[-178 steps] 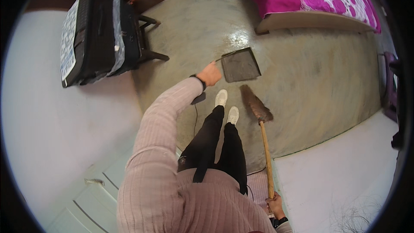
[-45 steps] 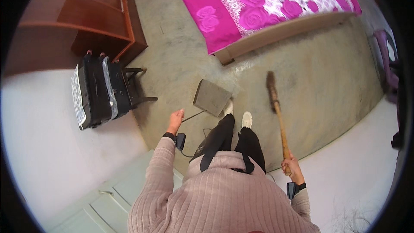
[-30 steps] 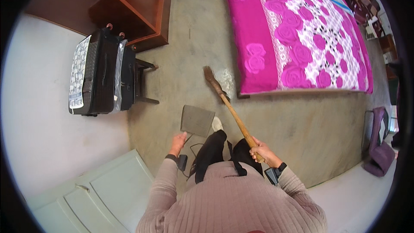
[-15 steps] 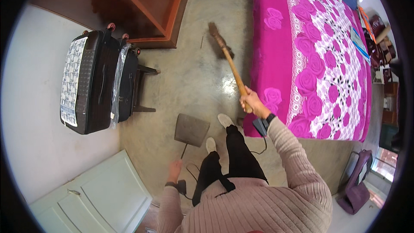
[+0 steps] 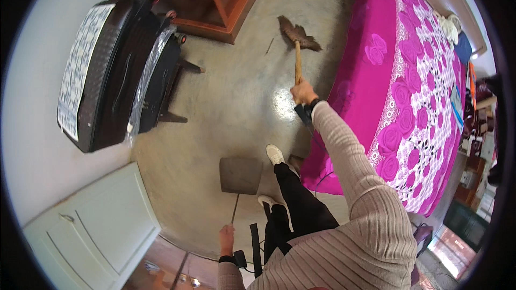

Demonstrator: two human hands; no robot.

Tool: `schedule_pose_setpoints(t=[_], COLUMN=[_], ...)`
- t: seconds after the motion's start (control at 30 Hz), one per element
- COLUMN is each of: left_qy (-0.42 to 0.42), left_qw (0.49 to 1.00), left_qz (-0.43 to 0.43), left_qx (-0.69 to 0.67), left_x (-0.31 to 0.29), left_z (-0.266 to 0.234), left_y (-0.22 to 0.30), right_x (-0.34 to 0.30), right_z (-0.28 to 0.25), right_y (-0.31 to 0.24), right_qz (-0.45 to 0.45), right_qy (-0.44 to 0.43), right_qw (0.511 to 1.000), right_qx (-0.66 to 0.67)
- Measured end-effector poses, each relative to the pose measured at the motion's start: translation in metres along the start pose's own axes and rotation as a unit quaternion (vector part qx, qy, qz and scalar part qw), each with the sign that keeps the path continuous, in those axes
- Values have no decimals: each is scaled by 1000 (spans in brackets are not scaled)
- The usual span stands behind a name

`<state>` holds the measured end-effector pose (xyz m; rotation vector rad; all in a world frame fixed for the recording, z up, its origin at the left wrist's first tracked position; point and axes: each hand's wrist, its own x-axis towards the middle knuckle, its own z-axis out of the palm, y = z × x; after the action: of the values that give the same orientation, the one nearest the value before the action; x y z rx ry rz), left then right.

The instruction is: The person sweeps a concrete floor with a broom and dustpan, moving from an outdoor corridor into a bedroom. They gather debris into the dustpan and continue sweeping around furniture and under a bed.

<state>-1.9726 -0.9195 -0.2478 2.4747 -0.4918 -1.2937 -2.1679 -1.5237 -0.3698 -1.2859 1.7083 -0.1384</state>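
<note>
My right hand is closed round the wooden handle of a broom, reaching forward beside the bed. The broom's brown bristles fan out on the concrete floor, a little right of a thin dark stick. Low on the left, my left hand grips the thin rod handle of a dustpan. Its flat grey-brown pan rests on the floor in front of my feet. Whether anything lies in the pan I cannot make out.
A bed with a pink floral cover borders the right side. Dark suitcases stand on a low wooden stand at left. A brown wooden cabinet is at the far end, and a pale green door at lower left.
My right hand has moved forward and slightly left, and the broom head has swung right toward the bed. The dustpan has stayed near my feet, with its handle still in my left hand.
</note>
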Motion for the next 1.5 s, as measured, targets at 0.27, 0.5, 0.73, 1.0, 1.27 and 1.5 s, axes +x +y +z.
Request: schedule_pose_setpoints(t=[0.27,0.5,0.73,1.0,1.27,1.5], left_qy=[69,144,185,290,388,426], left_qw=[990,957,895,792,652,510], left_qz=[-24,-88,-173,-254,-339,-481], left_qx=[-118,-235,-366,-474,-556,-572], left_x=[-84,-156,-236,-260,-249,-274], left_z=[56,126,204,298,370,411], left_y=[-72,-139,-207,-265,-281,-315], right_x=[-202,-347,-456,-567,-646,-684], right_z=[77,153,259,342,336,428], right_y=[53,79,143,253,295,224], right_qz=[3,14,20,-44,94,138], right_qy=[-209,-347,-487,-546,-645,-650], right_qw=[976,937,870,772,587,503], right_qx=[-61,-40,-79,-322,-480,-552])
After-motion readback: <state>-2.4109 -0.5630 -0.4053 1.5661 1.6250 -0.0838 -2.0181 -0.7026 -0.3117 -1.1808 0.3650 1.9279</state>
